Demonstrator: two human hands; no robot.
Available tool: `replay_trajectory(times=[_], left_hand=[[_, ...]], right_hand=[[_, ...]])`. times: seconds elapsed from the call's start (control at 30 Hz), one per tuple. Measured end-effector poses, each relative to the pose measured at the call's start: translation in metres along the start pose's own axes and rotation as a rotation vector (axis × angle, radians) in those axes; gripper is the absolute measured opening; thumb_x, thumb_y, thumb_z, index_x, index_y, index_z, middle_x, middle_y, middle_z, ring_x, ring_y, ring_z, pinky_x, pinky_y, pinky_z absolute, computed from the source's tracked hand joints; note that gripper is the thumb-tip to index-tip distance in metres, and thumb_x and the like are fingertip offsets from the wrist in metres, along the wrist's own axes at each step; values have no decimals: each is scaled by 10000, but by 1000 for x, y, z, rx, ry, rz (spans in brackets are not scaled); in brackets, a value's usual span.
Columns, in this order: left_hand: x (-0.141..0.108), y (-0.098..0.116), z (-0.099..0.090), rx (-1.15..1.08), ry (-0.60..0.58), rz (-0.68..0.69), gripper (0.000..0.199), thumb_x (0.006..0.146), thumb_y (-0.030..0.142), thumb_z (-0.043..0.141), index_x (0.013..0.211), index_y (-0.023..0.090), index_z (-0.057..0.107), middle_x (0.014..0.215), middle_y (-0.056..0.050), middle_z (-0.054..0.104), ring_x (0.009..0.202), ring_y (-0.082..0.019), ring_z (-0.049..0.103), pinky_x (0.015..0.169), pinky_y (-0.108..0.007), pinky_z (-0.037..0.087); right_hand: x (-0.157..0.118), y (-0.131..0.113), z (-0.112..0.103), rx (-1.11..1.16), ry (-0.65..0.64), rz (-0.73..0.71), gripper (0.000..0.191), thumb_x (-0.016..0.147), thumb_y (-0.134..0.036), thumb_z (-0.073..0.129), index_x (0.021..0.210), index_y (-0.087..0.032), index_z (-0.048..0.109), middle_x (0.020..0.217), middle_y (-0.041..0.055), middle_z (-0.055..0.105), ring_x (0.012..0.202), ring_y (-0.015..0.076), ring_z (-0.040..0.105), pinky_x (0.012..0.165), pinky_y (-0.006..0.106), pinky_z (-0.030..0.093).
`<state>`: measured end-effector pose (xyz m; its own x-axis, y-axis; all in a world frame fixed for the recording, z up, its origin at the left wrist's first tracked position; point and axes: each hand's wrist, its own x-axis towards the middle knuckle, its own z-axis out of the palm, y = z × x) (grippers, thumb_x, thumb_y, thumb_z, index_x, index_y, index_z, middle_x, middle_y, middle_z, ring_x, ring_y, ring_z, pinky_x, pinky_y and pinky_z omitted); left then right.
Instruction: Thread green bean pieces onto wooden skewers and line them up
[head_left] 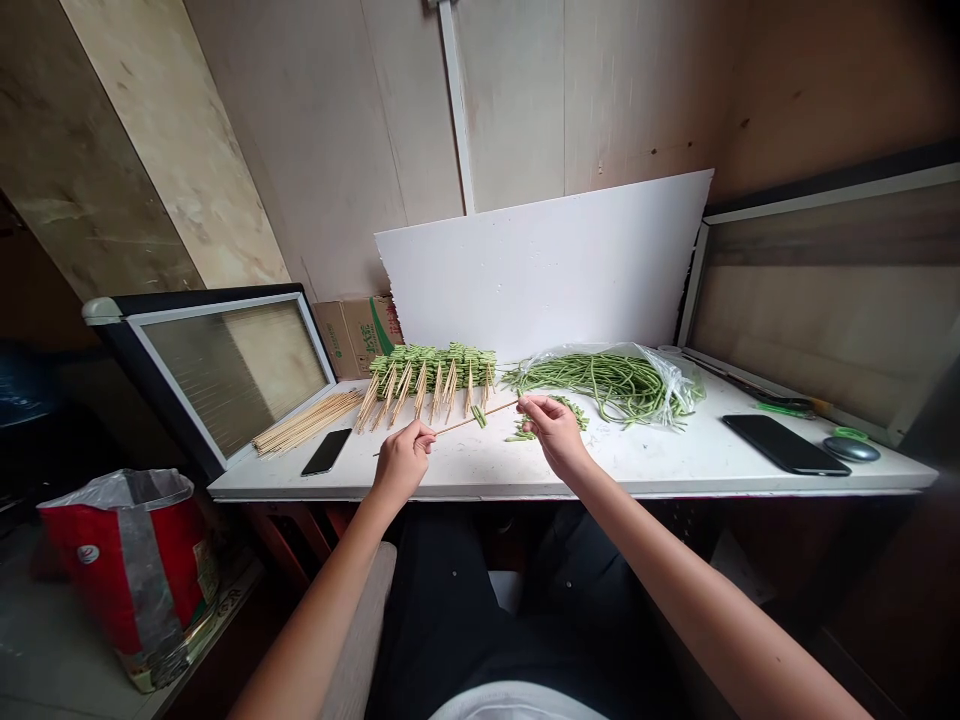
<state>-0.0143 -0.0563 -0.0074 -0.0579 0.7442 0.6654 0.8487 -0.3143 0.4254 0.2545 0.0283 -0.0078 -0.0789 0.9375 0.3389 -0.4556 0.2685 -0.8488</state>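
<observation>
**What's the biggest thing in front of the person?**

A white tabletop (660, 470) runs across just beyond the hands. A white foam board (540, 265) stands at its back, and a cardboard box (358, 335) sits behind its far end, out past the left hand (403, 462). Lower down on that same side, off the tabletop, stands a red bucket (127, 560) lined with a plastic bag.

**And on the tabletop?**

Beyond the hands lies a long row of skewers threaded with beans (427, 370), their bare ends pointing toward the person. Past the right hand (551, 432) sits an open plastic bag of long green beans (611, 385). To the left of the left hand lie a bundle of bare skewers (307, 420) and a phone (326, 451). Well to the right of the right hand are a larger phone (785, 444) and green-handled scissors (784, 408).

**What are the hands doing?**

Both are closed in a pinch on one bamboo skewer (472, 420), held across just above the tabletop. The left hand grips it toward the near end, and the right hand's fingertips (525, 405) are at the far end.

**Anything smaller near them?**

Short bean pieces (525, 430) lie just under the right hand. Whether a bean sits in those fingertips is too small to tell.
</observation>
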Motion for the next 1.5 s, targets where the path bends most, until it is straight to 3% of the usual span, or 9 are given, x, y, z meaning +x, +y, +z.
replay_trajectory(times=[0.37, 0.53, 0.67, 0.93, 1.13, 1.37, 1.5], left_hand=[[-4, 5, 8, -59, -8, -14, 229, 903, 101, 470, 790, 225, 626, 675, 3, 655, 678, -169, 648, 674, -248, 450], [-2, 5, 6, -126, -89, -29, 243, 969, 209, 457, 819, 216, 649, 638, 14, 613, 608, -157, 582, 636, -254, 428], [0, 1, 3, -145, -141, -25, 263, 967, 196, 450, 813, 207, 662, 623, 13, 594, 617, -156, 581, 648, -256, 436], [-3, 3, 6, -101, 29, 26, 168, 930, 156, 524, 844, 205, 660, 722, -3, 693, 678, -159, 643, 689, -256, 464], [-5, 11, 11, -150, 22, 6, 175, 917, 139, 527, 795, 205, 634, 691, 6, 694, 640, -152, 641, 656, -246, 463], [-4, 10, 13, -170, 5, 32, 237, 961, 171, 501, 819, 194, 690, 662, 3, 688, 597, -141, 608, 640, -241, 454], [-7, 13, 15, -146, 22, 32, 217, 933, 138, 523, 802, 193, 688, 645, 10, 679, 583, -137, 611, 630, -237, 453]], right_hand=[[-2, -7, 6, 42, -10, 13, 321, 651, -513, 920, 771, -260, 764, 859, 36, 685, 783, 189, 614, 611, 317, 499], [1, -11, -1, -22, -80, -15, 320, 679, -521, 909, 800, -255, 778, 898, 37, 713, 751, 169, 591, 688, 317, 499], [2, -12, -3, -74, -128, -65, 321, 690, -534, 904, 827, -265, 794, 941, 37, 733, 776, 179, 600, 714, 324, 501], [2, -5, -3, -83, -114, -40, 348, 696, -546, 894, 746, -236, 745, 826, 24, 705, 719, 163, 582, 703, 313, 501], [-6, 3, 8, -99, -142, -30, 354, 717, -545, 878, 758, -222, 738, 807, 23, 683, 671, 147, 549, 675, 308, 489], [-14, 0, 14, -209, -160, -74, 367, 731, -558, 859, 805, -213, 759, 996, 74, 730, 907, 224, 636, 765, 331, 506], [-14, 5, 15, -192, -148, -68, 368, 725, -546, 872, 780, -207, 739, 945, 70, 730, 888, 220, 635, 783, 339, 500]])
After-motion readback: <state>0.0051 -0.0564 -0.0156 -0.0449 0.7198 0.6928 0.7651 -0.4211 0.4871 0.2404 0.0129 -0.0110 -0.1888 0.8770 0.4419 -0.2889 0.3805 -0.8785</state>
